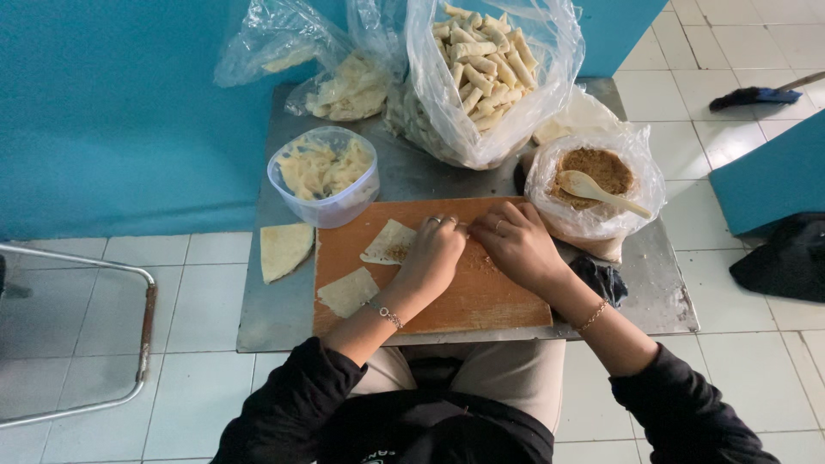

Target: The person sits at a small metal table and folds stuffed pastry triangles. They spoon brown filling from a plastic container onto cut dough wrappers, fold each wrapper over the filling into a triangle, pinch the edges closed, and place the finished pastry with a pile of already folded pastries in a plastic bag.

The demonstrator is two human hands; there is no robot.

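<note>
On a wooden cutting board (481, 301), my left hand (434, 253) and my right hand (516, 241) meet near the board's far edge, fingers curled together over a small roll that is mostly hidden. Just left of my left hand lies a pastry wrapper (385, 241) with a bit of brown filling on it. Another flat wrapper (346, 291) lies at the board's near left. A bowl of brown filling (601, 172) lined with plastic, with a pale spoon (593, 189) in it, stands to the right.
A metal tray table (284, 318) carries the board. A clear tub of wrappers (325, 176), a loose wrapper stack (284, 249), a big plastic bag of finished rolls (481, 73) and a smaller bag (344, 86) sit behind. Blue wall, tiled floor, a metal chair frame (142, 344) at left.
</note>
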